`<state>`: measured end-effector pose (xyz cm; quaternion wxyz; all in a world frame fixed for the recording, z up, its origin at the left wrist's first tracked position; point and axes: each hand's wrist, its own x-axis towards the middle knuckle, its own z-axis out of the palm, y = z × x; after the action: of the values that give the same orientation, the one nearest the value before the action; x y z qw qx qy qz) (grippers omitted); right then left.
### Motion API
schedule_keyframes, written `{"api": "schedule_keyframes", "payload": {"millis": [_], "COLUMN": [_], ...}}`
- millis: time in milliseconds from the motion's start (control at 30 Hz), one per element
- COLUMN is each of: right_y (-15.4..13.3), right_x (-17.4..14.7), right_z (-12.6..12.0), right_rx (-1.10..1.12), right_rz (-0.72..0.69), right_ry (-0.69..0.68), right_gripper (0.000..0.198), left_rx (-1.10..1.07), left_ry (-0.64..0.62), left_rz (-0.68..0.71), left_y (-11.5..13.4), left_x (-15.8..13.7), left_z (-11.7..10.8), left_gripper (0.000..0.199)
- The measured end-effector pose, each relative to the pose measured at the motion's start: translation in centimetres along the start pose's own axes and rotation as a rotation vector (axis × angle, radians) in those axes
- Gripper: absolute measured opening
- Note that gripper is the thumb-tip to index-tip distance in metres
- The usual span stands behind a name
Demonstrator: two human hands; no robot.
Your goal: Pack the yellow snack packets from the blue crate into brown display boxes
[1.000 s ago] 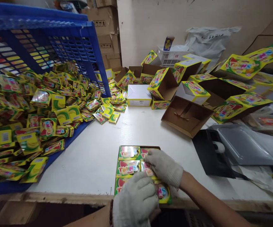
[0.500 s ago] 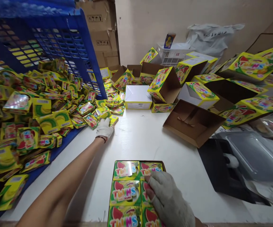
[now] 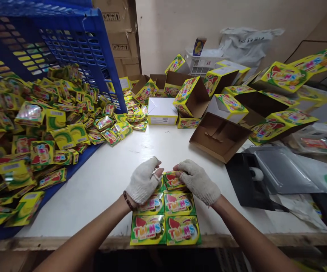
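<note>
Several small yellow-green TWINS packs (image 3: 179, 204) sit in two columns at the table's front edge, watermelon pictures facing up. My left hand (image 3: 145, 181), in a white fingerless glove, rests over the far left packs. Its thumb and fingers are apart, with nothing seen between them. My right hand (image 3: 199, 183), gloved alike, grips a small TWINS pack (image 3: 172, 180) at the far end of the right column; this pack looks slightly tilted. The far left pack is mostly hidden under my left hand.
On the left a blue plastic crate (image 3: 111, 64) lies tipped, loose packs (image 3: 43, 151) spilling from it. Open yellow cartons (image 3: 190, 96) crowd the back right, with a brown-sided open carton (image 3: 220, 136) nearest. A black tape dispenser (image 3: 244, 181) and clear plastic tray (image 3: 285, 170) lie right.
My left hand has come back from the loose packs to the columns. My right hand has moved to the far end, onto a pack. The view has shifted, showing the table's front edge.
</note>
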<state>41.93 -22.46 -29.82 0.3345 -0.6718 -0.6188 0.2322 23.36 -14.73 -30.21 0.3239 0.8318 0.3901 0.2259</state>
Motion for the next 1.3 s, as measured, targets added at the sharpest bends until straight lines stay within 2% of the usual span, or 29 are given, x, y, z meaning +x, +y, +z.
{"api": "schedule_keyframes", "payload": {"millis": [67,100,200,267,367,467,567,633,733,800,867,933,967,1033,1100,1200,1300], "right_y": [0.8,1.1,1.5,1.3,0.8,0.0,-1.3,-2.2,-2.2,-1.2,0.3,1.6,2.0,2.3,1.9,1.0,0.4], "right_x": [-0.7,-1.0,-2.0,-2.5,-3.3,-3.8,-3.7,-3.2,-1.8,-0.9,-0.4,-0.4,-0.5,-1.1,-1.7,-2.4,-2.6], "right_z": [1.0,1.6,3.2,3.9,4.4,4.6,4.6,3.9,1.5,-0.4,-1.6,-1.6,-1.0,0.8,2.9,4.6,4.9], "right_rx": [-0.036,-0.051,-0.148,-0.268,-0.449,-0.598,-0.715,-0.745,-0.680,-0.619,-0.558,-0.499,-0.479,-0.475,-0.503,-0.557,-0.587], "right_rz": [0.018,0.000,-0.105,-0.144,-0.138,-0.101,-0.060,-0.033,0.030,0.085,0.082,-0.033,-0.107,-0.237,-0.290,-0.226,-0.141], "right_ry": [0.071,0.113,0.209,0.210,0.130,0.060,0.037,-0.036,-0.195,-0.110,0.109,0.250,0.259,0.183,0.073,-0.012,-0.047], "right_gripper": [0.018,0.020,0.026,0.028,0.030,0.035,0.040,0.039,0.029,0.025,0.027,0.030,0.031,0.033,0.037,0.049,0.056], "left_rx": [0.121,0.150,0.116,0.084,0.164,0.363,0.563,0.612,0.618,0.611,0.606,0.603,0.600,0.590,0.581,0.582,0.576], "left_ry": [0.069,0.060,-0.013,-0.001,0.018,-0.032,-0.086,-0.146,-0.205,-0.198,-0.178,-0.176,-0.181,-0.204,-0.230,-0.283,-0.322], "left_rz": [0.028,0.038,0.058,0.076,0.138,0.171,0.190,0.245,0.294,0.306,0.324,0.343,0.351,0.371,0.396,0.419,0.447], "left_y": [-1.5,-2.1,-3.4,-3.6,-3.2,-2.5,-1.7,-1.3,-0.9,-0.9,-1.0,-1.1,-1.2,-1.2,-1.3,-1.3,-1.3], "left_x": [-0.6,-1.1,-2.9,-4.0,-5.0,-5.1,-4.8,-4.7,-4.9,-5.0,-5.0,-4.9,-4.9,-5.1,-5.4,-5.9,-6.2], "left_z": [-0.2,-0.3,-0.1,0.3,0.9,0.9,0.7,0.5,0.2,0.2,0.1,0.0,-0.1,-0.3,-0.4,-0.4,-0.5], "left_gripper": [0.032,0.034,0.037,0.038,0.048,0.059,0.059,0.055,0.053,0.053,0.052,0.052,0.055,0.063,0.079,0.094,0.097]}}
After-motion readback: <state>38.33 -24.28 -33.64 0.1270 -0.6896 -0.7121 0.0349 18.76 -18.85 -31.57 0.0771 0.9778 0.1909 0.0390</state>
